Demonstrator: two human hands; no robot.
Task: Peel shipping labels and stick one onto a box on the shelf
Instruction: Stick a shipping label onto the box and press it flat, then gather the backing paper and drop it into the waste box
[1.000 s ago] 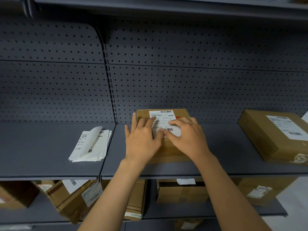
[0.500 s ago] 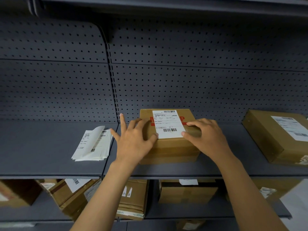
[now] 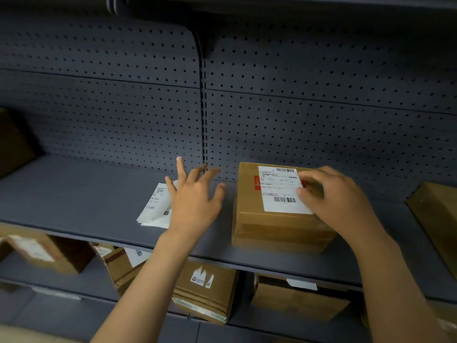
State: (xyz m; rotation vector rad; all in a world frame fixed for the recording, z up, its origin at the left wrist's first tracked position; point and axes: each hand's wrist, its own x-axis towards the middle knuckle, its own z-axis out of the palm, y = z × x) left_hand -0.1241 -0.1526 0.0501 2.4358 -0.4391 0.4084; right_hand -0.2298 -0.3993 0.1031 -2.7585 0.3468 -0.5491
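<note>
A brown cardboard box (image 3: 267,226) stands on the grey shelf (image 3: 74,194), right of the middle. A white shipping label (image 3: 279,189) with barcodes lies flat on its top. My right hand (image 3: 338,199) rests on the right side of the box top, fingertips touching the label's right edge. My left hand (image 3: 195,196) hovers with fingers spread over the shelf, just left of the box, holding nothing. It partly covers a small stack of white label sheets (image 3: 155,206) lying on the shelf.
A second labelled box (image 3: 437,219) sits at the shelf's right end, and a dark box (image 3: 12,142) at the far left. The lower shelf holds several cardboard boxes (image 3: 207,290). A pegboard wall (image 3: 296,107) backs the shelf.
My left hand has left the box and moved left over the label sheets. My right hand stays on the box's right side. The view has swung left.
</note>
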